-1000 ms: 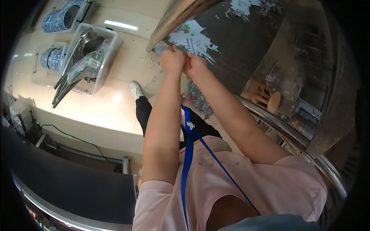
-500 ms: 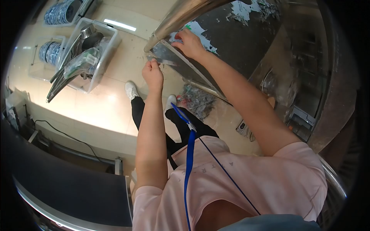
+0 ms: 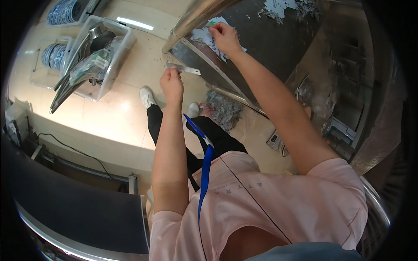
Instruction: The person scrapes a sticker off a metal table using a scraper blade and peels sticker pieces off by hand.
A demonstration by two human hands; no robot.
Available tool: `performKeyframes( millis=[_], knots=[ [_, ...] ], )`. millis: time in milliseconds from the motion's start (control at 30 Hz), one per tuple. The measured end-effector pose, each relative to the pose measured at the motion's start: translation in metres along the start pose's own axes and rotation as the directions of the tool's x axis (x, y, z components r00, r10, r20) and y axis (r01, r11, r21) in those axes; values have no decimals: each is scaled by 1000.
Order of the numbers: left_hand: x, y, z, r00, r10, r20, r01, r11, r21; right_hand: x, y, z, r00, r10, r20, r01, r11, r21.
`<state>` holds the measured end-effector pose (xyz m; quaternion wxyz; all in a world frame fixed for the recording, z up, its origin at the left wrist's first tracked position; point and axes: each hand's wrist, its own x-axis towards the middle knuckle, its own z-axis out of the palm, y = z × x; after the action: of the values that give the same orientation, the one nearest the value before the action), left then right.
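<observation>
My left hand [image 3: 172, 85] is closed around one end of a flat metal strip [image 3: 189, 70]. The strip's free end has a small hole and points right, beside the metal-edged panel. Over the dark surface [image 3: 265, 52], my right hand [image 3: 227, 40] has its thumb and fingers pinched together at a torn white label [image 3: 203, 36] with green print and lettering. Whether a piece of label sits between those fingertips is hidden.
A clear plastic bin [image 3: 124, 52] on the floor holds metal parts and bagged items. Blue-and-white rolls [image 3: 54, 56] lie beyond it. Shredded scraps [image 3: 222, 111] are heaped below the panel. More torn paper [image 3: 278, 8] lies farther along the dark surface. A metal tube [image 3: 191, 21] crosses above.
My right hand has shifted right and slightly up, and its fingers have closed from a loose curl to a pinch. More of the label now shows. The left hand keeps the strip, now turned flatter to view.
</observation>
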<state>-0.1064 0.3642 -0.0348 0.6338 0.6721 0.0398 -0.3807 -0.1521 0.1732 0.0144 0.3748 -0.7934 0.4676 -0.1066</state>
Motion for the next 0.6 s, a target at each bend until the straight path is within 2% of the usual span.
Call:
performKeyframes(
  millis=[100,133,200,233,333,367,400,467,567,600],
  knots=[
    [2,11,24,993,0,114,6,998,-57,-2,26,-13,973,-226,-40,219,967,-128],
    [5,13,34,992,34,122,-35,999,10,-3,30,-16,945,-321,-58,305,933,-190],
    [13,16,54,985,101,141,-122,982,142,-21,31,-23,963,-251,-100,230,955,-186],
    [17,18,62,989,84,119,-105,978,182,-32,29,-26,969,-214,-122,190,965,-182],
    [25,24,76,997,48,68,-69,939,338,-50,21,-32,998,61,-30,-65,990,-128],
    [26,24,78,997,46,60,-67,909,411,-51,24,-31,994,88,-57,-96,982,-164],
    [27,25,79,998,44,52,-64,873,484,-52,26,-29,984,-47,-173,-12,946,-325],
    [28,23,79,999,18,38,-34,884,466,-55,29,-25,883,-349,-316,76,768,-636],
    [30,22,81,999,15,35,-28,906,422,-52,32,-28,839,-522,-155,219,584,-781],
    [32,22,82,999,22,36,-34,914,404,-54,30,-27,899,-413,-145,226,722,-654]
  ],
)
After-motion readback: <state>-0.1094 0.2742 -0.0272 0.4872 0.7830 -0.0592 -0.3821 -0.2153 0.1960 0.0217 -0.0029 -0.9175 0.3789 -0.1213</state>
